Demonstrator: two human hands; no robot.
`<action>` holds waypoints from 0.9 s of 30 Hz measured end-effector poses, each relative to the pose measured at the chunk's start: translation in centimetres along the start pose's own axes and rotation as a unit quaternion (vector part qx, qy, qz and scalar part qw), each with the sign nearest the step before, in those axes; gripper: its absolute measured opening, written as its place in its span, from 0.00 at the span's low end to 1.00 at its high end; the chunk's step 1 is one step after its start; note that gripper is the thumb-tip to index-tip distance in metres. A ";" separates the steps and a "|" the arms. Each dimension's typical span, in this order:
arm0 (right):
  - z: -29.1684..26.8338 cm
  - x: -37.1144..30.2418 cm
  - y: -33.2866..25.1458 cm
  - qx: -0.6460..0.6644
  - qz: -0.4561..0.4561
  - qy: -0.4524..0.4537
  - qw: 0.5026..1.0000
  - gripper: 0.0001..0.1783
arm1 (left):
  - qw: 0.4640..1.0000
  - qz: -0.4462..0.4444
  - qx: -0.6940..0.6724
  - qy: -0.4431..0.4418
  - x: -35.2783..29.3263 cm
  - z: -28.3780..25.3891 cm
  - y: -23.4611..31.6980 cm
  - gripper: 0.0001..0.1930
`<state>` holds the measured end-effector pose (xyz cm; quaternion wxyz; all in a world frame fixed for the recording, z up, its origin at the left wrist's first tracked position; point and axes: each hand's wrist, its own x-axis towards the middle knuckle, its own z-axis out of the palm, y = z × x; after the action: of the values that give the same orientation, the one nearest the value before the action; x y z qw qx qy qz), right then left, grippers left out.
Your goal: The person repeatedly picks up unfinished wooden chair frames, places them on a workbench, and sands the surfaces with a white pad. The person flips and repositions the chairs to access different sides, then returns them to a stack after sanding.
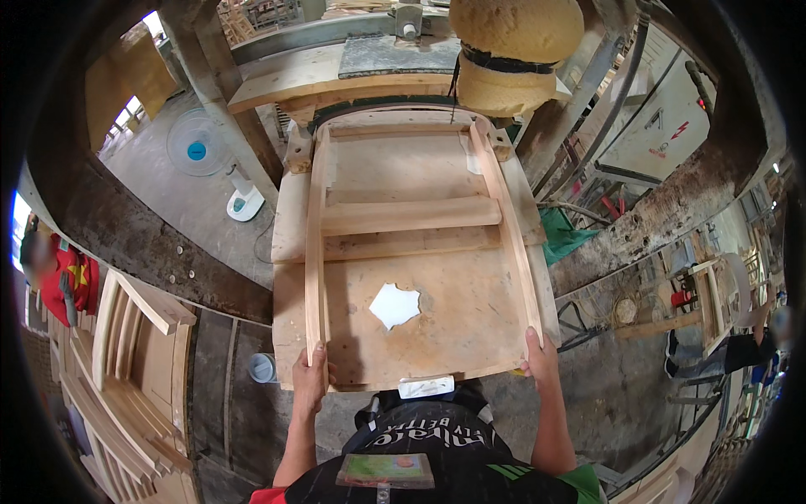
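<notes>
Head view: a pale wooden ladder-shaped frame (411, 216) lies over a tan plywood board (470, 328), its crossbars toward the far end. The left hand (310, 375) is closed around the left rail's near end; the right hand (540, 361) grips the right rail's likewise, the paired hold apparently giving even control.

Wooden frame (410, 210): pale, bare wood, positioned lengthwise over the counter (470, 344). Two long, slender side rails (315, 252) diverge slightly toward the near end, which is open. One broad crosspiece (437, 217) joins them around mid-length; a thinner bar (399, 130) spans the far end.
</notes>
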<state>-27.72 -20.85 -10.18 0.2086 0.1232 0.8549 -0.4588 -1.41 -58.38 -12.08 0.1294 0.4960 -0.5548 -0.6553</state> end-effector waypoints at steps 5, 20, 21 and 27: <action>-0.1 0.7 0.7 0.022 -0.004 -0.011 1.000 0.33 | 1.000 0.017 0.006 0.005 0.3 -0.4 -0.7 0.23; -0.3 2.4 2.4 0.060 0.022 -0.091 0.994 0.36 | 0.999 0.007 0.030 -0.010 0.8 -0.1 -2.0 0.28; -0.4 2.2 2.2 0.062 0.023 -0.097 0.993 0.36 | 0.999 0.010 0.035 -0.012 0.8 -0.2 -1.8 0.28; -0.9 1.5 1.4 0.065 0.026 -0.106 0.992 0.36 | 1.000 0.002 0.027 -0.009 0.3 -0.3 -1.4 0.27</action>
<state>-28.72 -19.34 -11.46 0.3016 0.1092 0.7927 -0.5184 -0.81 -58.31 -13.37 0.1121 0.4924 -0.5744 -0.6442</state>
